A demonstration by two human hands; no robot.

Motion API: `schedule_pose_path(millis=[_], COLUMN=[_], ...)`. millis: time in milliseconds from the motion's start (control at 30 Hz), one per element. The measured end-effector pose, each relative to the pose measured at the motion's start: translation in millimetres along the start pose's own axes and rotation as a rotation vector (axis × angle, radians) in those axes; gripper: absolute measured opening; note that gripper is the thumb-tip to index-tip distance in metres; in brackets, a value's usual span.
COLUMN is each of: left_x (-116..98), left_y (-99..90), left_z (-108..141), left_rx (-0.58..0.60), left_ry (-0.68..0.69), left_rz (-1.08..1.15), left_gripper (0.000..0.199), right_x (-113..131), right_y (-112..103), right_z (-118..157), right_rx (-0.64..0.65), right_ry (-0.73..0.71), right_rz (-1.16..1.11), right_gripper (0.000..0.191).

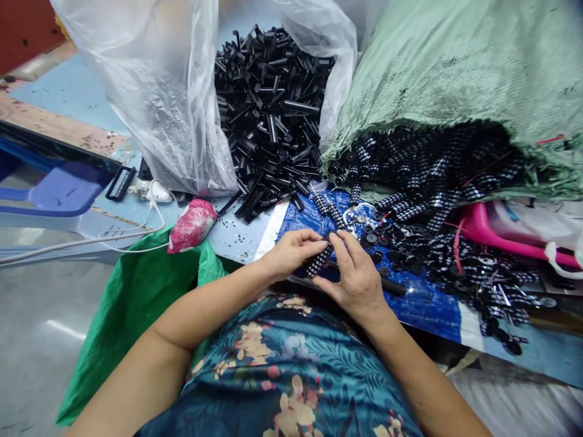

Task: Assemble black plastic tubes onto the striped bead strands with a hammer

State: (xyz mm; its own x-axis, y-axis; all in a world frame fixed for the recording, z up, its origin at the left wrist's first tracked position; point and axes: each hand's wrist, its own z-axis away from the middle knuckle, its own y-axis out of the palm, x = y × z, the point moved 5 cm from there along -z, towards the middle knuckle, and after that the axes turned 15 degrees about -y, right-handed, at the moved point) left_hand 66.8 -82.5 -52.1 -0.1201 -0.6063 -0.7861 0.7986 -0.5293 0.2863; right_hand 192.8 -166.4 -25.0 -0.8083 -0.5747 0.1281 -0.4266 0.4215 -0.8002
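Note:
Both hands meet at the table's front edge, near the middle of the view. My left hand pinches the upper end of a short black cylinder with rows of white marks. My right hand has its fingertips on the same piece's top end, its thumb near the lower end. Behind the hands, black tubes spill from a clear plastic bag. Similar patterned cylinders and small black discs lie to the right, coming from a green woven sack.
A blue sheet covers part of the table. A pink wrapped bundle and a white cable are at the left, above a green bag. A pink basket stands at the right; a blue plastic chair is far left.

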Motion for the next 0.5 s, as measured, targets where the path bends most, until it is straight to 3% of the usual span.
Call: schedule_pose_path(millis=[100, 200, 267, 367, 433, 500], left_x=[-3.8, -17.1, -22.4, -24.3, -24.0, -24.2], left_y=[-23.2, -55.2, -70.9, -81.3, -81.5, -80.0], left_z=[1.2, 8.2, 8.3, 1.6, -3.1, -6.6], left_rx=[-0.089, -0.345, -0.423, -0.360, -0.304, -0.282], left_ry=[0.111, 0.286, 0.279, 0.167, 0.099, 0.059], left_rz=[-0.131, -0.585, -0.856, -1.039, -1.039, -0.993], left_gripper=[0.037, 0.024, 0.020, 0.026, 0.030, 0.032], right_x=[-9.1, -16.4, -17.3, -16.7, -16.8, -16.7], right_y=[2.3, 4.6, 3.3, -4.7, -8.6, -5.3], right_z=[14.6, 32.6, 37.5, 29.1, 18.6, 8.6], right_rx=[0.051, 0.160, 0.184, 0.061, -0.048, -0.043], right_ry=[0.009, 0.037, 0.037, 0.035, 0.023, -0.010], right_rz=[-0.023, 0.073, 0.112, 0.109, 0.092, 0.098], right_gripper=[0.081, 0.030, 0.015, 0.019, 0.022, 0.020])
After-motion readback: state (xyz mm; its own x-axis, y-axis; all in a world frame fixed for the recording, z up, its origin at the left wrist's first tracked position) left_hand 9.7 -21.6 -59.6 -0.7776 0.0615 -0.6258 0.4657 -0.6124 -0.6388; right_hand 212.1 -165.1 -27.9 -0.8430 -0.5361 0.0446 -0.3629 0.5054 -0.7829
